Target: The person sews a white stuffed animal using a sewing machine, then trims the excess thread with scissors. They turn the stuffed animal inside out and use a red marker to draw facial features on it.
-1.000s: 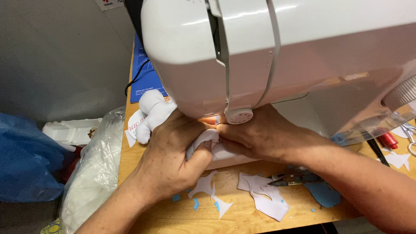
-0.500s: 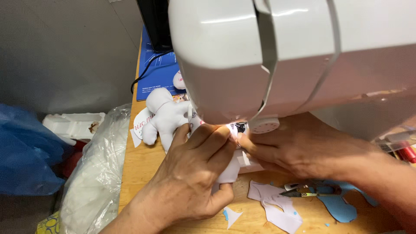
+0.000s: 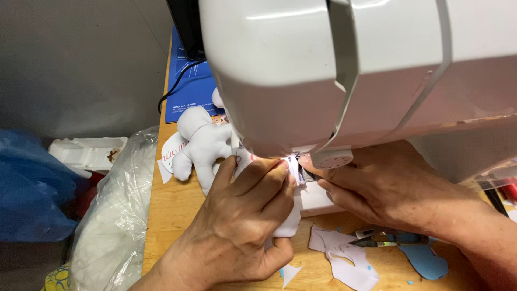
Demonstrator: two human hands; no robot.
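Item: small piece of white fabric (image 3: 288, 223), soft and folded over on itself, lying at the front edge of the sewing machine bed, directly under the lit needle area (image 3: 295, 161). Its upper end reaches up to the presser foot; its lower end bulges out below the left fingers. Much of it is covered by the hands, so its full outline cannot be told.

Left hand (image 3: 242, 215): clenched around the white fabric, fingertips pressing it toward the needle area, thumb tucked beneath.

Right hand (image 3: 377, 186): laid flat just beside the needle area, fingertips touching the fabric's edge from the right; not closed around anything.

Surroundings:
- Large white plastic sewing machine (image 3: 350, 70), filling the upper right and hiding most of the needle and the far worktop.
- Light wooden worktop (image 3: 172, 210).
- White stuffed fabric figure with rounded limbs (image 3: 202, 143), lying left of the machine, near the left hand but apart from it.
- White paper cut-outs (image 3: 344, 258) and a blue cut-out shape (image 3: 425, 261) on the worktop below the right hand.
- Small metal thread snips (image 3: 377, 241) between those cut-outs, touching the wrist's shadow.
- Blue flat card (image 3: 188, 89) with a black cable (image 3: 175, 89) across it, behind the figure.
- Clear plastic bag (image 3: 113, 226) and blue plastic bag (image 3: 29, 188), off the worktop's left edge.
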